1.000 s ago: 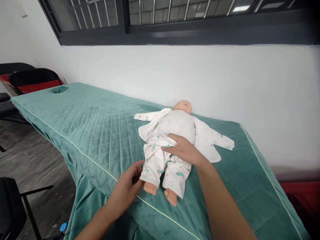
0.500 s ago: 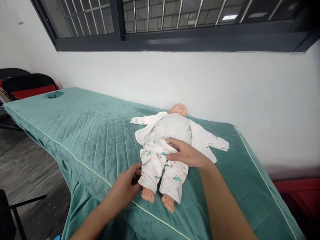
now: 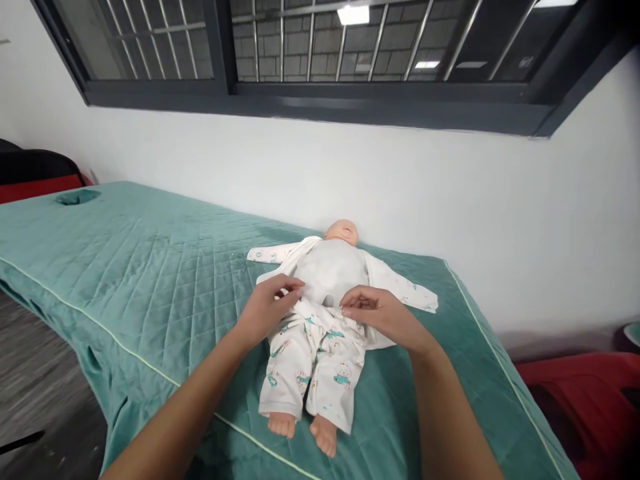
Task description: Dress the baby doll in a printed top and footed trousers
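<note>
1. Moved since the earlier frame: left hand (image 3: 273, 303), shifted up from beside the lower trouser leg to the waist; right hand (image 3: 383, 310), still at the waist, now nearer its picture-right side. View shifted also.
2. Doll, feet (image 3: 324, 435): one pair, bare, toes toward the viewer, projecting from the cuffs.
3. Trousers (image 3: 313, 360), white, printed with small figures and teal marks; on the doll's legs, waist cloth bunched.
4. Left hand, as found: thumb and fingertips close together at the picture-left side of the waist; whether cloth is pinched between them, cannot tell.
5. Right hand, as found: fingers curled, thumb beneath, at the opposite side of the waistband; firmness of hold, cannot tell.
6. Doll (image 3: 333, 263): on its back upon the green cover, torso pale, small grey patch between the two hands.
7. Jacket (image 3: 400, 283), white, printed sleeves; spread open either side of the torso, sleeves outstretched.
8. Doll's head (image 3: 343, 231): farthest from the viewer, near the wall.
9. Cover (image 3: 190, 280), green, quilted, pale piping; opening (image 3: 79, 197) at far left.
10. Chair (image 3: 40, 172), black and red, partly cropped.
11. Wall (image 3: 425, 193), white; above it, dark-framed window (image 3: 325, 60) with metal bars.
</note>
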`<action>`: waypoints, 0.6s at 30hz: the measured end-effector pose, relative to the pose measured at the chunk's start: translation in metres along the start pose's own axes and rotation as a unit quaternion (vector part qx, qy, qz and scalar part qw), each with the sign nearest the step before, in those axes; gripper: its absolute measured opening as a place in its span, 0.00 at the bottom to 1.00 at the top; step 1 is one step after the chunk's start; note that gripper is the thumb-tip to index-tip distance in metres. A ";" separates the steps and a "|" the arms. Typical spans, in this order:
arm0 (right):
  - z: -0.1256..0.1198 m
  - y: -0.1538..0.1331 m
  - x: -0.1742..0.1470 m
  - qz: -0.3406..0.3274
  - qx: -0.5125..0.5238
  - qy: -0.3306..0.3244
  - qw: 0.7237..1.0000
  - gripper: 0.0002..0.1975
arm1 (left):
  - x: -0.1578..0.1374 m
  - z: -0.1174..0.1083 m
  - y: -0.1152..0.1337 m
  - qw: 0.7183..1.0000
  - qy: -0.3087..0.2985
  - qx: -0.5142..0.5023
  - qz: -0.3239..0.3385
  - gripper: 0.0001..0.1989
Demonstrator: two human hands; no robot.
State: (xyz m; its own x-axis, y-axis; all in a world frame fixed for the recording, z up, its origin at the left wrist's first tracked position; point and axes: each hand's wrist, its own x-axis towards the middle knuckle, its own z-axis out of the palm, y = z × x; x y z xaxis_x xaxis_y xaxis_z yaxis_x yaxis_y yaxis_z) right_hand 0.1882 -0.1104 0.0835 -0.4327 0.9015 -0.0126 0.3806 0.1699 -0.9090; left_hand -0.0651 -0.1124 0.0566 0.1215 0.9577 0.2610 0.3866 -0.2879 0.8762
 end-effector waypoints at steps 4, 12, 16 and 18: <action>0.001 -0.006 -0.002 0.020 -0.054 -0.042 0.997 0.12 | 0.029 0.008 0.007 0.985 -0.147 0.062 0.060 0.13; 0.008 0.005 0.006 0.030 -0.003 0.030 0.999 0.09 | 0.037 -0.011 0.015 0.937 -0.316 0.083 0.127 0.13; 0.012 0.010 0.011 0.028 0.022 0.068 0.997 0.11 | 0.056 -0.015 0.012 0.947 -0.303 0.045 0.092 0.12; 0.010 0.011 0.011 0.018 0.038 0.089 0.995 0.12 | 0.065 -0.013 0.007 0.961 -0.267 0.008 0.075 0.13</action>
State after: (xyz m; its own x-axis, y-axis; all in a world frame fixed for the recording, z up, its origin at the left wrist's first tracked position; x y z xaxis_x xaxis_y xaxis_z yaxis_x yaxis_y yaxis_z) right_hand 0.1794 -0.1027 0.0690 -0.2660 0.9637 0.0226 0.3265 0.1122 -0.9385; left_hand -0.0661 -0.0520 0.0843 0.6262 0.7679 0.1351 0.3420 -0.4262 0.8375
